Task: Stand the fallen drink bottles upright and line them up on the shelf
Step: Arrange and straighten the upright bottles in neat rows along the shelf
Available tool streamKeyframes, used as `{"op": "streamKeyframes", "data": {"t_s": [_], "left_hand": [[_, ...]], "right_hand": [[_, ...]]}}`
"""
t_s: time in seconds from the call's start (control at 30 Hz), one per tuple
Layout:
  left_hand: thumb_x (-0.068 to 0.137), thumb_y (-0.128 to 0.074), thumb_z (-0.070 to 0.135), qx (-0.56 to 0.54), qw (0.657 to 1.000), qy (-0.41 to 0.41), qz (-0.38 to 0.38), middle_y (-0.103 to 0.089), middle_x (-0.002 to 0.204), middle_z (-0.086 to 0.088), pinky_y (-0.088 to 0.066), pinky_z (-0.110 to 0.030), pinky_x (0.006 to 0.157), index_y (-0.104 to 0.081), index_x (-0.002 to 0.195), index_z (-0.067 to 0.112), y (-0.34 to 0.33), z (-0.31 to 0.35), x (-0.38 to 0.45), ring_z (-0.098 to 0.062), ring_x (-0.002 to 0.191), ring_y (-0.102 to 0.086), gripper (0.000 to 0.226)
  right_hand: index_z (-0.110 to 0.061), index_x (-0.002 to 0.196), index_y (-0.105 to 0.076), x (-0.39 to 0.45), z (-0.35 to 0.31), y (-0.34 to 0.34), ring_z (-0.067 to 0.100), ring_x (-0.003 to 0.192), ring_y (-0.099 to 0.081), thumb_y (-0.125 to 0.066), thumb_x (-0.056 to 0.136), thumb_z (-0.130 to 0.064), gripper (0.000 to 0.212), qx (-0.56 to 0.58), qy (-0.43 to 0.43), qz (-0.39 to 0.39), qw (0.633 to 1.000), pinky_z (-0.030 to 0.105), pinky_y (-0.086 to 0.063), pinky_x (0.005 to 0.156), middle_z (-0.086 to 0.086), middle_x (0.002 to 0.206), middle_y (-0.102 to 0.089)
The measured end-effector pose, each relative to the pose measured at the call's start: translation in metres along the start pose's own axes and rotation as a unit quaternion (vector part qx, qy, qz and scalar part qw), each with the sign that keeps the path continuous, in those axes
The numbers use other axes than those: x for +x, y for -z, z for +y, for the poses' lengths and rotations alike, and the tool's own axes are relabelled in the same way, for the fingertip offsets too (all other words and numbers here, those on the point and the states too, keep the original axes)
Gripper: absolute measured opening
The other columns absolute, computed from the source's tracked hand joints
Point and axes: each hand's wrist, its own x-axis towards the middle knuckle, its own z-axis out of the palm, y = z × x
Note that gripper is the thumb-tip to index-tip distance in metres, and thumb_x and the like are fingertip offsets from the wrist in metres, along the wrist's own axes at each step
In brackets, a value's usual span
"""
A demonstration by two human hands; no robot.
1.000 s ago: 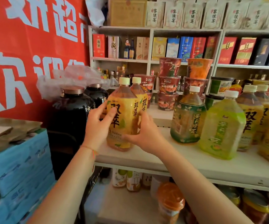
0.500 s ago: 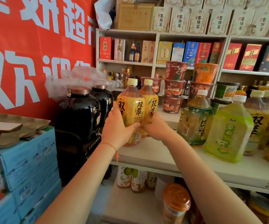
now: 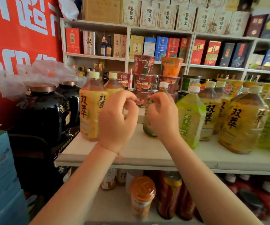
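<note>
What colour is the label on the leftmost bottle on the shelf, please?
Yellow with large dark characters, on the leftmost bottle; the head view shows it best.

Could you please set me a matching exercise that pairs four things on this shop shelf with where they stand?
Things:
1. yellow-label bottle
2. dark green-label bottle
3. black jar
4. noodle cups

Places:
A. behind the bottles, stacked
B. left of the shelf, under plastic wrap
C. just left of the left hand
D. partly hidden behind the right hand

Pairs: 1-C, 2-D, 3-B, 4-A
</note>
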Motion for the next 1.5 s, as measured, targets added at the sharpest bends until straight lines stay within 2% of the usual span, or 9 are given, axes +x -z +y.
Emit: {"op": "streamKeyframes", "data": {"t_s": [0.17, 0.27, 0.37, 0.53, 0.67, 0.83, 0.97, 1.27, 1.5], "left_hand": [[0.093, -0.057, 0.010, -0.151, 0.976, 0.048, -0.152, -0.063, 0.067, 0.009, -0.047, -0.027, 0.051, -0.072, 0.091, 0.013, -0.081, 0.069, -0.015, -0.009, 0.057, -0.059, 0.015], [0.093, -0.056, 0.012, -0.210, 0.958, 0.080, -0.180, -0.068, 0.079, 0.008, -0.049, -0.020, 0.059, -0.071, 0.097, 0.016, -0.134, 0.103, -0.025, -0.008, 0.070, -0.063, 0.016], [0.094, -0.058, 0.015, -0.216, 0.921, 0.149, -0.288, -0.066, 0.121, 0.005, -0.052, -0.028, 0.095, -0.062, 0.127, 0.019, -0.192, 0.134, -0.031, -0.003, 0.108, -0.059, 0.033], [0.083, -0.080, 0.030, -0.165, 0.869, 0.238, -0.401, -0.033, 0.160, -0.001, -0.033, -0.041, 0.120, -0.019, 0.159, 0.017, -0.263, 0.154, -0.041, -0.017, 0.145, -0.035, 0.098], [0.076, -0.086, 0.032, -0.165, 0.851, 0.311, -0.389, -0.041, 0.153, -0.002, -0.040, -0.029, 0.102, 0.002, 0.160, 0.023, -0.297, 0.160, -0.046, -0.019, 0.133, -0.046, 0.122], [0.074, -0.086, 0.039, -0.128, 0.887, 0.307, -0.321, -0.054, 0.112, 0.015, -0.043, -0.017, 0.076, -0.021, 0.150, 0.020, -0.317, 0.162, -0.042, -0.014, 0.106, -0.058, 0.101], [0.061, -0.089, 0.050, -0.147, 0.896, 0.291, -0.303, -0.060, 0.111, 0.021, -0.054, -0.033, 0.092, -0.037, 0.143, 0.023, -0.302, 0.163, -0.043, -0.011, 0.108, -0.064, 0.101], [0.059, -0.077, 0.069, -0.097, 0.972, 0.167, -0.137, -0.063, 0.104, 0.040, -0.046, -0.002, 0.071, -0.045, 0.129, 0.047, -0.188, 0.175, -0.008, 0.016, 0.092, -0.062, 0.080], [0.061, -0.078, 0.063, -0.035, 0.970, 0.213, -0.115, -0.068, 0.100, 0.035, -0.049, -0.009, 0.072, -0.050, 0.121, 0.052, -0.082, 0.112, 0.001, 0.012, 0.088, -0.065, 0.067]], "right_hand": [[-0.006, 0.130, -0.051, 0.008, 0.062, 0.090, 0.033, 0.127, -0.037, -0.059, 0.078, -0.007, 0.052, -0.109, -0.025, 0.194, 0.975, 0.046, -0.028, 0.103, 0.015, 0.134, -0.047], [-0.005, 0.144, -0.036, 0.017, 0.109, 0.138, 0.035, 0.137, -0.028, -0.059, 0.082, -0.012, 0.067, -0.134, -0.089, 0.161, 0.974, 0.052, -0.022, 0.114, 0.018, 0.146, -0.036], [-0.005, 0.150, -0.029, 0.029, 0.151, 0.175, 0.037, 0.141, -0.026, -0.061, 0.087, -0.021, 0.072, -0.162, -0.114, 0.139, 0.970, 0.050, -0.020, 0.116, 0.019, 0.150, -0.033], [-0.017, 0.148, -0.032, 0.038, 0.205, 0.209, 0.027, 0.120, -0.054, -0.054, 0.090, -0.063, 0.077, -0.071, -0.159, 0.021, 0.984, 0.033, -0.041, 0.086, 0.006, 0.137, -0.052], [-0.019, 0.127, -0.040, 0.031, 0.229, 0.221, 0.022, 0.087, -0.059, -0.049, 0.083, -0.079, 0.074, -0.007, -0.180, -0.044, 0.983, 0.033, -0.041, 0.065, -0.007, 0.098, -0.061], [-0.025, 0.105, -0.047, 0.026, 0.246, 0.228, 0.009, 0.079, -0.060, -0.047, 0.092, -0.068, 0.045, 0.040, -0.162, -0.084, 0.982, 0.027, -0.039, 0.057, -0.010, 0.089, -0.063], [-0.030, 0.089, -0.047, 0.020, 0.239, 0.233, -0.005, 0.064, -0.058, -0.051, 0.095, -0.058, 0.029, 0.082, -0.146, -0.075, 0.983, 0.020, -0.039, 0.052, -0.012, 0.074, -0.061], [-0.036, 0.110, -0.046, 0.013, 0.136, 0.209, 0.008, 0.092, -0.062, -0.049, 0.084, -0.068, 0.041, 0.219, -0.015, 0.011, 0.976, 0.031, -0.053, 0.072, -0.011, 0.101, -0.061], [-0.043, 0.104, -0.047, -0.001, 0.051, 0.122, -0.001, 0.090, -0.063, -0.052, 0.083, -0.069, 0.033, 0.289, -0.016, -0.069, 0.955, 0.029, -0.051, 0.072, -0.016, 0.099, -0.064]]}}
